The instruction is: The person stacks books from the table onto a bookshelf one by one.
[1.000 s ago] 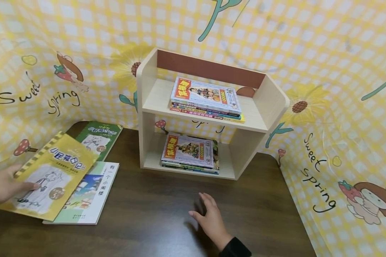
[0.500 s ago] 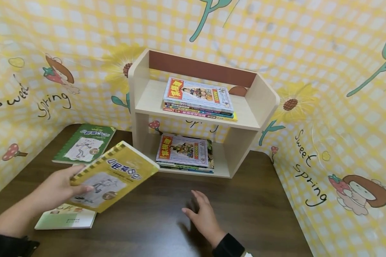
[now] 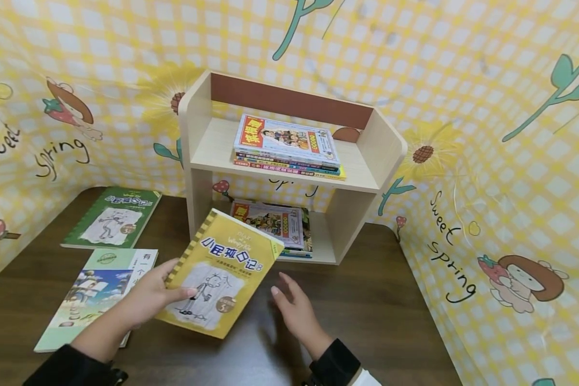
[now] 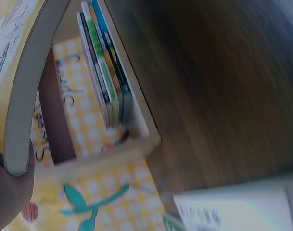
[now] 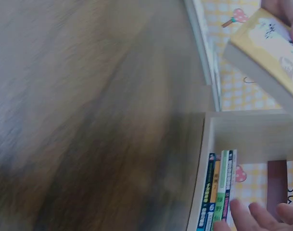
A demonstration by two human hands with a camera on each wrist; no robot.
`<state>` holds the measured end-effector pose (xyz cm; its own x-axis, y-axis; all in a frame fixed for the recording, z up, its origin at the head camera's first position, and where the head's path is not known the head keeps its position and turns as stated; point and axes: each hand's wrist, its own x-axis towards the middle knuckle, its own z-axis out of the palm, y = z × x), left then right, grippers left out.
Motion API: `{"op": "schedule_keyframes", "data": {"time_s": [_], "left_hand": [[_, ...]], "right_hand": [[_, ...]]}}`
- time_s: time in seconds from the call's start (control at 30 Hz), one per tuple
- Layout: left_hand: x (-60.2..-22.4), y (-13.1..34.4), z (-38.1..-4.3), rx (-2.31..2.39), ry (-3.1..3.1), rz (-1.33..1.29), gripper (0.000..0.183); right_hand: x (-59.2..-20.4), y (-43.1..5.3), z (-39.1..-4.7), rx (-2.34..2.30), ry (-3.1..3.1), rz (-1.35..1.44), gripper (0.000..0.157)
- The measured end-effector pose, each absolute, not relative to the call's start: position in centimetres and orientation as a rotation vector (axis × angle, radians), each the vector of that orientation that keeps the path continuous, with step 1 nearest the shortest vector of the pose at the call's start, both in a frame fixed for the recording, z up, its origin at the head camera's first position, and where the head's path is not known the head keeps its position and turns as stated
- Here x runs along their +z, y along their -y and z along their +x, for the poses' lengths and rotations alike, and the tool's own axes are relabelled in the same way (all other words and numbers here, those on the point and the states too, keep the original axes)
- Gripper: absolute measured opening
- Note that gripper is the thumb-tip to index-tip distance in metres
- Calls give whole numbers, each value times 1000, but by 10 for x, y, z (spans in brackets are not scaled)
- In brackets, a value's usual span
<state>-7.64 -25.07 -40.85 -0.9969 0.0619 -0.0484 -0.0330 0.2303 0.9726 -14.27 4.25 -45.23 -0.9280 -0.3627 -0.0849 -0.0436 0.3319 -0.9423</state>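
My left hand [image 3: 151, 295] holds a yellow paperback book [image 3: 222, 279] by its left edge, thumb on the cover and fingers behind. The book is tilted above the table, in front of the shelf's lower level. In the left wrist view its thick page block [image 4: 26, 91] shows at the upper left. My right hand [image 3: 299, 311] is just right of the book's lower corner, fingers extended and apart from it. A small two-level wooden bookshelf [image 3: 289, 179] stands behind. A stack of books [image 3: 287, 142] lies on its upper level and another stack [image 3: 289, 225] on the lower, partly hidden by the yellow book.
On the left of the dark wooden table [image 3: 366, 321] lie a green book [image 3: 111, 217] and a white-and-green book [image 3: 96, 289], the latter partly covered by my left forearm. A yellow checked cloth [image 3: 511, 161] hangs behind and at both sides.
My left hand has carried the yellow book rightward from above the two books on the left to in front of the shelf. The right hand stays nearly in place while the head view shifts slightly.
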Motion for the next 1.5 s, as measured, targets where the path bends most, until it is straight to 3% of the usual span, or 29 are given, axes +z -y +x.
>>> {"op": "schedule_keyframes", "data": {"time_s": [0.33,0.57,0.77,1.23,1.5], "left_hand": [[-423,205,-86,2287,-2119,-122,59],[-429,175,-87,2422,-2050,-394,54],[-436,162,-84,2458,-2022,-506,53],[-426,213,-88,2453,-1985,-291,59],[-421,243,-91,2367,-1928,-90,30]], "right_hand": [[-441,-37,-136,-1743,-1994,-430,68],[-444,-24,-128,-1911,-1964,-333,51],[-445,-21,-131,-2015,-1926,-257,50],[-442,-54,-153,-1701,-1793,-347,44],[-431,-67,-167,-1546,-1716,-465,41]]}}
